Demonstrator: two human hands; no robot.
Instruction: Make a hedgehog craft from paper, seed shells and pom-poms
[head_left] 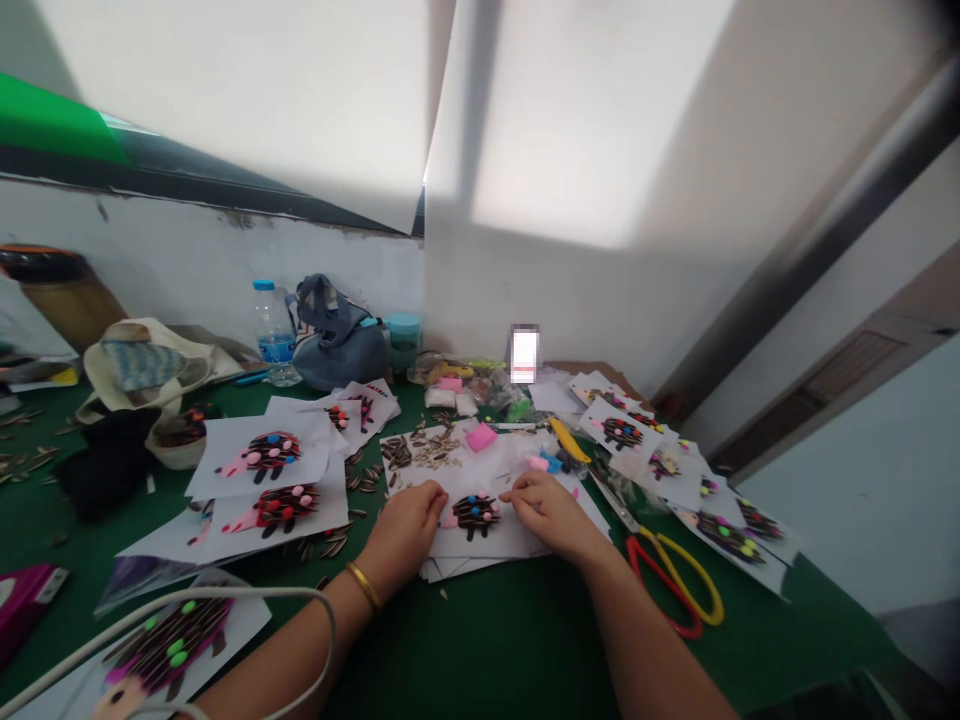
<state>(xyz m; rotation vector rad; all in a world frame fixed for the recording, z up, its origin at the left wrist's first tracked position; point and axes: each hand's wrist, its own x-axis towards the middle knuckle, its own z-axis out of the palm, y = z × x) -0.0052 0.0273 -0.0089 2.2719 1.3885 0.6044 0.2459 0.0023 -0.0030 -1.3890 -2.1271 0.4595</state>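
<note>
Green desk (787, 640) spread beneath everything around the middle hedgehog (474, 512), a seed-spined figure on paper. Blue bag (337, 350) well beyond and left of it. Pile of hedgehog cards (199, 455) to its left, loose cards (686, 492) fanned out to its right. Directly under it, stack of white paper (450, 545). White cable (247, 592) nearer and to its left, looping in front of the left forearm (289, 640); scissors (634, 526) to its right, near the right forearm (611, 610). Left hand (412, 520) just beside its pink face (448, 520), fingers curled together; right hand (544, 510) just beside its opposite end, thumb and forefinger drawn close. No telling whether grasping anything or bare, in either case. Pink lump (481, 437) beyond it; striped seeds (401, 455) beyond and left.

Likely troubles: snagging of the cable on the left arm, with cards left of the hedgehog dragged along; skewing of the sheets beneath it from a leaning wrist; loss of spines to a careless brush, if weakly stuck.

Far left of it and nearer, green-dotted card (176, 640), cut off at the edge of view and crossed by cable. Beyond it, upright panel (525, 358), blurred past reading. Inner fingertips hidden.
</note>
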